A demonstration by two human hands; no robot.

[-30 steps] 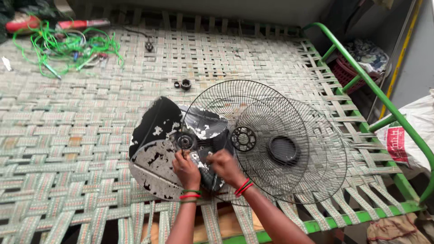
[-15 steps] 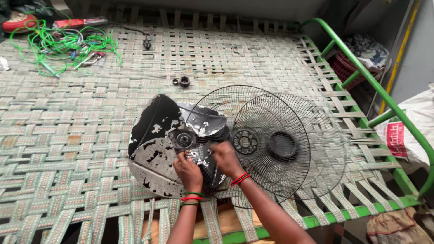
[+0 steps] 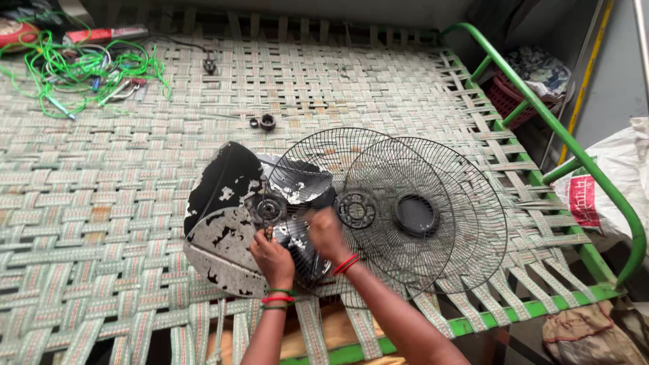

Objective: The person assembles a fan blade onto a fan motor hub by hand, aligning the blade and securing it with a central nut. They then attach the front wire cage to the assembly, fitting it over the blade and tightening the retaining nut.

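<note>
Your left hand (image 3: pixel 272 257) pinched the fan blade (image 3: pixel 230 223) near its hub (image 3: pixel 269 210); your right hand (image 3: pixel 326 236), grip unclear, had shifted left along it. The grilles (image 3: pixel 405 209) on the cot (image 3: pixel 101 189) sat closer together than before.

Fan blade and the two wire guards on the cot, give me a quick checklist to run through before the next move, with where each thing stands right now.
1. Left hand on the fan blade: ok, it rests near the hub.
2. Right hand grip: cannot tell, it is blurred.
3. Blade hub in view: ok, uncovered.
4. Wire guards clear of the blade: not ok, the near guard overlaps it.
5. Small black nuts accounted for: ok, lying on the woven cot beyond the blade.
6. Green cord clear of the work: ok, at the far left corner.
</note>
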